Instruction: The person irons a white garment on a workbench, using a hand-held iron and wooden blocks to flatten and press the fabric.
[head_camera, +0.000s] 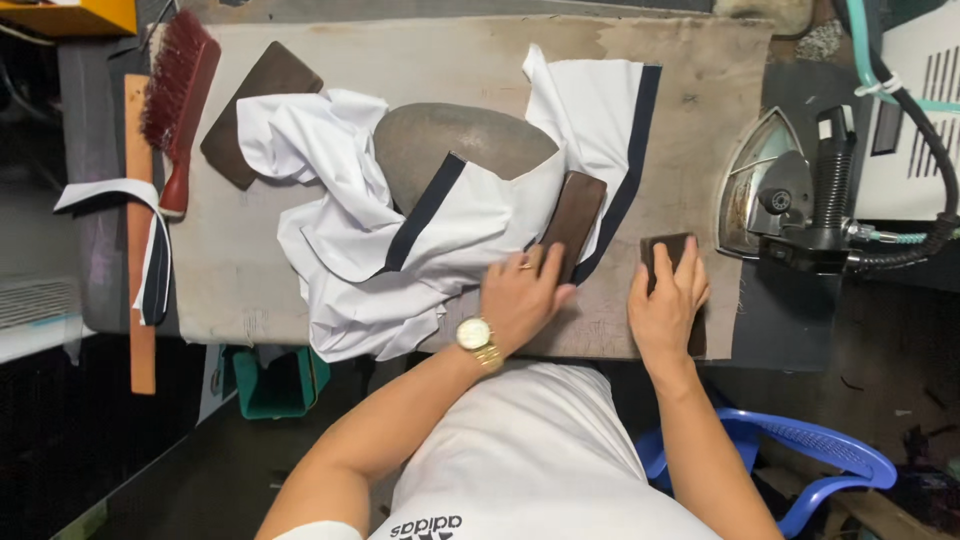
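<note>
We looked down on a wide, stained beige pressing board, and across its middle lay a crumpled white fabric garment with navy-blue trim bands, draped partly over a grey rounded pressing cushion. At the board's right edge stood a silver steam iron with a black handle and hoses, upright on its heel, well apart from the garment. Below it, a blue plastic chair showed beside our right arm.

On the far left a red-bristled brush with a red handle rested next to a flat dark-brown rectangular pad, the pad partly under the garment's edge.

Our left hand, wearing a gold wristwatch, lay flat with fingers spread, pressing the white cloth and touching the lower end of a long dark-brown wooden block that sat on the garment; it gripped nothing. Our right hand was curled over a smaller dark-brown wooden block on the bare board just right of the garment, fingers wrapped around its edges in a grasp.
</note>
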